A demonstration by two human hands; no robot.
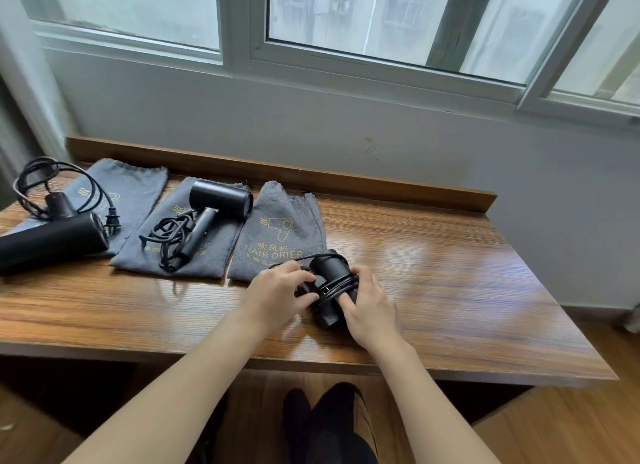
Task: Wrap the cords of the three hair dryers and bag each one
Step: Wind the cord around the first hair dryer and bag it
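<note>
The left hand (280, 290) and the right hand (367, 304) both close on one black hair dryer (330, 287) lying on the bench (450, 273), toward the middle of its front edge. The left grip curls round the dryer's left side; the right grip holds it from the right, fingers over the barrel. The dryer sits between the two hands, its cord (334, 284) wound in several turns around the body, with one loop arching up over the far end.

Just behind the left hand lies a grey bag (277, 235) with a yellow dryer mark and the words HAIR DRIER, flat on the bench. To its left a second grey bag (194, 252) carries a second hair dryer (218, 204) with its loose cord (169, 242) bunched beside the handle. Toward the left back corner a third grey bag (138, 190) lies under a third hair dryer (52, 238), whose loose cord (59, 179) loops toward the back edge.
</note>
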